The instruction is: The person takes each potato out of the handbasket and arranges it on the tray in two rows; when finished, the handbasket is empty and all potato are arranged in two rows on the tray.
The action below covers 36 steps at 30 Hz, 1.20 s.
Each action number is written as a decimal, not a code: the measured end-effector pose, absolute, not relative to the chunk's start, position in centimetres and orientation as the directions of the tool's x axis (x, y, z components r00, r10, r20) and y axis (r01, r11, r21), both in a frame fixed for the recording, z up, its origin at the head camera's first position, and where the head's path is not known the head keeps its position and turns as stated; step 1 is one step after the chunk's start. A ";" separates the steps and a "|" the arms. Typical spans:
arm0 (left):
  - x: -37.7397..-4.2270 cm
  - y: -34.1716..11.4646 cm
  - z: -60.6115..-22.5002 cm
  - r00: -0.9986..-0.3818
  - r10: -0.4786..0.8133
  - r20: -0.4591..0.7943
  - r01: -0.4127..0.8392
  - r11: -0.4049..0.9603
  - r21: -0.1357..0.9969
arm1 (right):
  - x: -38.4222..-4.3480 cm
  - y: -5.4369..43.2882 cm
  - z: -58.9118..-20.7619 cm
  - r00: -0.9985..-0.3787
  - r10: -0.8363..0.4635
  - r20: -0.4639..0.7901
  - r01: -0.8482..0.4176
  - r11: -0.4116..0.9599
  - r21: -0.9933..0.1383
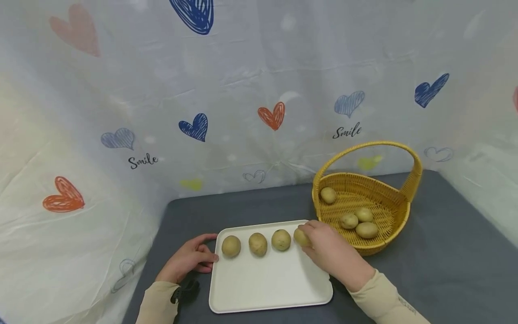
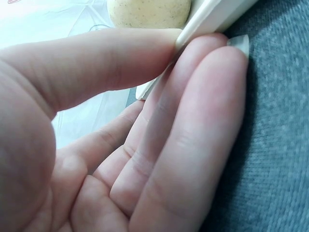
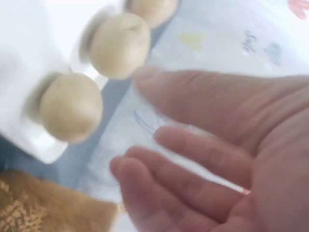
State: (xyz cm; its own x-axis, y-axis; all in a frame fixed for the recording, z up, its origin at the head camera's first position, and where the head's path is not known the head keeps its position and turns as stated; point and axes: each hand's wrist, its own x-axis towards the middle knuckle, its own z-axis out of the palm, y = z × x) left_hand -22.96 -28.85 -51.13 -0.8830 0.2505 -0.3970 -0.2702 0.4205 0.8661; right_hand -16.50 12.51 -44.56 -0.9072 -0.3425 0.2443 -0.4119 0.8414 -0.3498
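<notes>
A white tray (image 1: 267, 288) lies on the dark grey cloth. Along its far side runs a row of potatoes: one at the left (image 1: 231, 246), two in the middle and a rightmost potato (image 1: 301, 237) partly hidden by fingers in the head view. My left hand (image 1: 191, 257) pinches the tray's left edge, thumb on the rim and fingertips against its outer side. Over the tray's right end is my right hand (image 1: 329, 247), close to the rightmost potato. In the right wrist view its fingers (image 3: 140, 188) are spread from the thumb, with nothing between them.
Behind the right hand stands a yellow wicker basket (image 1: 384, 209) with a tall arched handle, several potatoes (image 1: 367, 230) inside. A pale curtain (image 1: 230, 81) printed with hearts hangs behind the table and at both sides.
</notes>
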 end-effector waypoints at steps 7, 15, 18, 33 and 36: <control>-23.1 -28.7 -51.2 -0.876 0.248 -0.413 -0.284 0.426 0.859 | -16.4 19.6 -42.1 -0.873 -0.362 0.327 -0.474 0.787 -0.394; -23.0 -29.1 -51.3 -0.876 0.242 -0.417 -0.288 0.430 0.856 | -18.9 27.1 -39.6 -0.951 -0.290 0.105 -0.303 0.810 -0.502; -23.0 -29.1 -51.3 -0.873 0.247 -0.421 -0.291 0.428 0.855 | -20.7 28.2 -39.6 -0.947 -0.310 0.080 -0.305 0.796 -0.522; -23.2 -29.3 -51.5 -0.872 0.270 -0.408 -0.280 0.408 0.869 | -29.9 27.7 -44.4 -0.933 -0.344 -0.109 -0.167 0.679 -0.715; -23.2 -29.2 -51.3 -0.870 0.269 -0.413 -0.288 0.403 0.869 | -30.8 27.5 -45.5 -0.931 -0.344 -0.124 -0.151 0.670 -0.727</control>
